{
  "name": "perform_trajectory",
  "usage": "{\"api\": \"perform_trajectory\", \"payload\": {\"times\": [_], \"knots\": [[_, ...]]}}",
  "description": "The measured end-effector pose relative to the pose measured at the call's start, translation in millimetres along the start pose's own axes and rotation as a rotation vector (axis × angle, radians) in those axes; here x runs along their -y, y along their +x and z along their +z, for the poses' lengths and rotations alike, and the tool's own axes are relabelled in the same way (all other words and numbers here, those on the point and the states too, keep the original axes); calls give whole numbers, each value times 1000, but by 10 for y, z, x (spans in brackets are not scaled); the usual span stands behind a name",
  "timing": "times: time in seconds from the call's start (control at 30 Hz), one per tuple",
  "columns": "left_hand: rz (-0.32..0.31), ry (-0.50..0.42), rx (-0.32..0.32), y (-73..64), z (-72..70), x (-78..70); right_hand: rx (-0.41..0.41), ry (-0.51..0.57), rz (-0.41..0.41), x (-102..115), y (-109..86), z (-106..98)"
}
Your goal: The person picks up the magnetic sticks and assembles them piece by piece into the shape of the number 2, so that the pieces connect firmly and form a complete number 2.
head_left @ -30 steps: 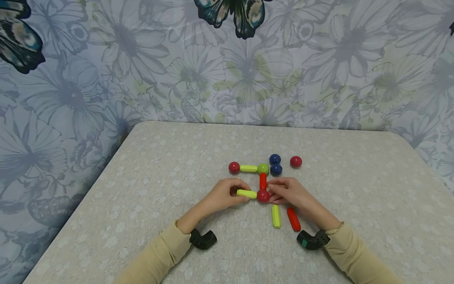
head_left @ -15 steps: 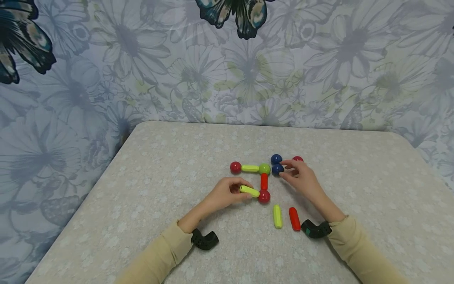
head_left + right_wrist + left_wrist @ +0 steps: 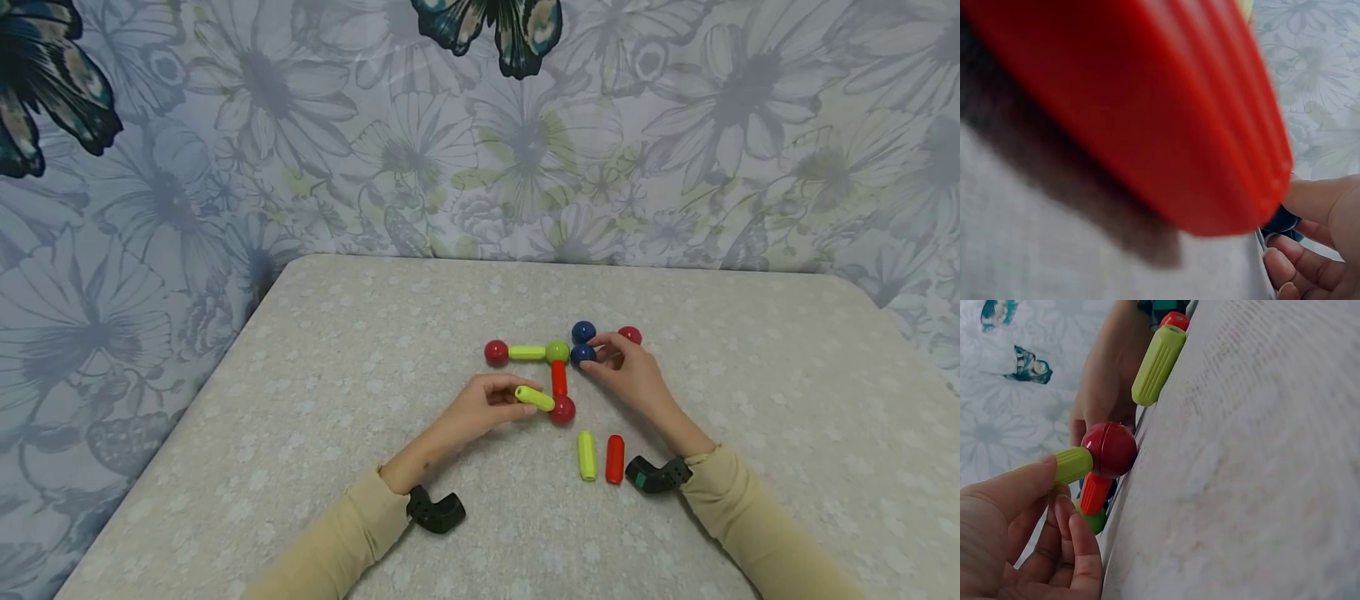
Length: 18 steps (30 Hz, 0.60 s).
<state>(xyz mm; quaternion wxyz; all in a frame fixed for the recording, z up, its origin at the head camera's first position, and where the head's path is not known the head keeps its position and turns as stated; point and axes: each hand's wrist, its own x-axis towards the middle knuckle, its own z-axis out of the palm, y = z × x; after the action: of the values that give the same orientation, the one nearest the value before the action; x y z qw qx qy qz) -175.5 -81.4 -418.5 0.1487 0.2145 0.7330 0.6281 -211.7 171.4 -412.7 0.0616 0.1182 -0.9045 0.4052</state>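
Observation:
My left hand [image 3: 487, 404] pinches a yellow-green magnetic rod [image 3: 535, 398] between thumb and fingers, its free end tilted up. The rod's other end meets a red ball [image 3: 562, 409]. From that ball a red rod [image 3: 558, 378] runs to a green ball [image 3: 557, 352], and a second yellow-green rod [image 3: 527, 352] links the green one to another red ball [image 3: 497, 352]. Beside the green ball, my right hand [image 3: 633, 375] holds the nearer blue ball [image 3: 582, 354] with thumb and fingertips. In the right wrist view a loose red rod [image 3: 1166, 119] blocks most of the scene.
A second blue ball [image 3: 583, 332] sits just behind the held one. Another red ball [image 3: 630, 334] is partly hidden behind the right hand. Toward the front lie a loose yellow-green rod [image 3: 587, 456] and the loose red rod, close to the right wrist camera [image 3: 658, 475].
My right hand has left the near red ball and gone up to the blue ball. The rod in my left hand tilts more steeply. The loose red rod has turned straighter beside the right wrist camera.

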Motion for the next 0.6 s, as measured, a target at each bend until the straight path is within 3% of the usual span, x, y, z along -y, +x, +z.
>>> {"api": "perform_trajectory", "payload": {"times": [0.6], "knots": [[56,415,-45,-103,-179,-7,1,12,28,36,-57,-32]]}}
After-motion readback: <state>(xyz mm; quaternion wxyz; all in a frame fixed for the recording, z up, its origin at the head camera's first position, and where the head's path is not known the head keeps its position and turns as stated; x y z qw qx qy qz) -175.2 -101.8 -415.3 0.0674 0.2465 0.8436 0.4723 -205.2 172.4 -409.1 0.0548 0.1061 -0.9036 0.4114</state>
